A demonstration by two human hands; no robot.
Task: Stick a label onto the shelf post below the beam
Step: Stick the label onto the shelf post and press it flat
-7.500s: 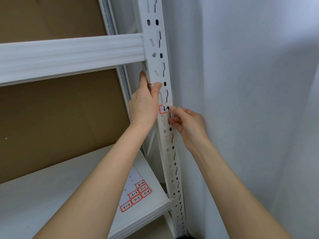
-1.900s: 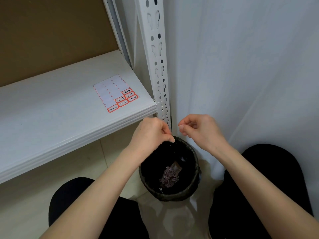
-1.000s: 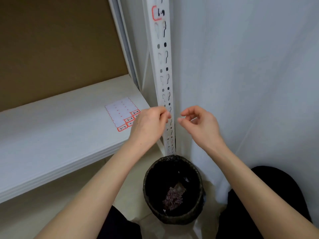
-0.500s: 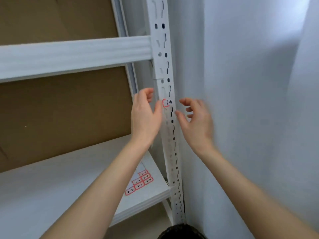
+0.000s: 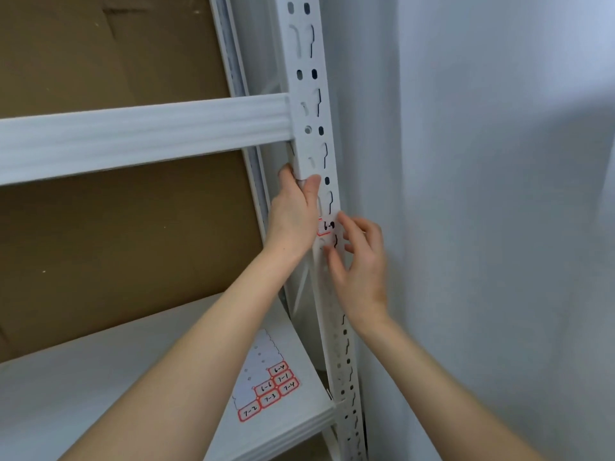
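**Label sat on the post, under the beam**

I watched from far away through the head camera. The white post [image 5: 307,91] stood tall at 12 o'clock in my view. The white beam [image 5: 143,138] ran out from it toward 9 o'clock. The label [image 5: 326,226] was small, with a red edge and black writing. It sat flat on the front of the post, at 6 o'clock from the beam's end.

The left hand [image 5: 294,214] was at 9 o'clock from the label. It gripped the post, with its thumb on the front and its fingers curled round the back. The side of this hand hid the label's left end.

The right hand [image 5: 359,261] was at 4 o'clock from the label. Its fingers were spread wide and a bit bent, and it held nothing. Its top fingertip was right at the label's right edge, but I could not tell if it pressed there. Its thumb lay against the front of the post, just below the label.

Down at 6 o'clock, a sheet of labels [image 5: 266,384] lay on the white shelf [image 5: 100,394], near the post. Its near end had red-edged labels with numbers, and its far end was plain white. Brown cardboard [image 5: 100,244] stood behind the shelf at 9 o'clock. A pale wall [image 5: 466,194] filled 3 o'clock.
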